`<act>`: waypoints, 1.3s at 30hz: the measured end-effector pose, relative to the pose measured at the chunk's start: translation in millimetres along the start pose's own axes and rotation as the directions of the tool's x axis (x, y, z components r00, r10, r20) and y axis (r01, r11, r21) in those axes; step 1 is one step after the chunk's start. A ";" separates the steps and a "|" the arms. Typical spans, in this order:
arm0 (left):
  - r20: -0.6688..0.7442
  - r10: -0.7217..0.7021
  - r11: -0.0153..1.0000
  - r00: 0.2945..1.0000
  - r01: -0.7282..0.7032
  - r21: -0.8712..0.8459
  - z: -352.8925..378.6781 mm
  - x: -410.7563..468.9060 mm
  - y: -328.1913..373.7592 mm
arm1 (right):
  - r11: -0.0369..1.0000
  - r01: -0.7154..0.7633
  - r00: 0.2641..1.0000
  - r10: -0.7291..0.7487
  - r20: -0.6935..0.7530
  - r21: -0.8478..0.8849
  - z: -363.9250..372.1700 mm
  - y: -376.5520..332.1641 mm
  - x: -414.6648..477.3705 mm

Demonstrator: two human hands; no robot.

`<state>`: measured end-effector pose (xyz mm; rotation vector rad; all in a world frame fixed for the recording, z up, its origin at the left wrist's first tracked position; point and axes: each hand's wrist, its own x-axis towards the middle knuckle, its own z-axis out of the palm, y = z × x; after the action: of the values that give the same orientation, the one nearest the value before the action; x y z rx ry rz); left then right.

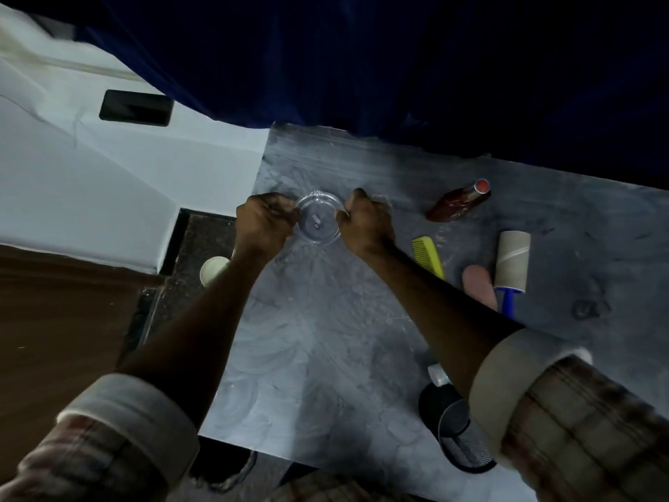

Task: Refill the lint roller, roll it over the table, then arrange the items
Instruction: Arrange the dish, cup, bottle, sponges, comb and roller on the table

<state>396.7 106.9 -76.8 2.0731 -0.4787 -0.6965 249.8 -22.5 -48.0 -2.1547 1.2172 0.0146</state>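
Meanwhile both hands, left hand [263, 226] and right hand [365, 222], grip a clear dish [318, 218]; lint roller [511, 267] lies handle-near.

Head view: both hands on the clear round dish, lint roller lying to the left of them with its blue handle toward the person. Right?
Not quite. In the head view the lint roller lies to the right of the hands, beyond the yellow comb. The rest holds: left hand and right hand grip the clear round dish, blue handle toward the person.

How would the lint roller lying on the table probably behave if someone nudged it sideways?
The lint roller has a round cardboard-coloured tube, so it may roll. Its blue handle would likely make it swing round rather than travel straight. It looks light, so it probably shifts easily.
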 end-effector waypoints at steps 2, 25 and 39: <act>0.000 0.040 0.999 0.999 -0.040 0.004 2.9 5.5 -6.3 | 1.000 0.004 1.000 -0.004 -0.013 -0.013 2.0 -0.6 3.9; -0.063 -0.003 1.000 0.998 0.004 0.012 15.0 14.5 -10.5 | 1.000 0.007 1.000 -0.007 -0.001 -0.021 7.8 3.4 22.2; -0.071 0.149 0.988 0.986 -0.152 -0.039 25.2 -90.2 2.7 | 0.986 0.118 0.993 -0.119 0.003 0.115 -86.2 63.7 -69.9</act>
<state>311.2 140.8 -59.3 1.9893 -0.5696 -0.5409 135.7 -38.7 7.6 -2.1204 1.0561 -0.0930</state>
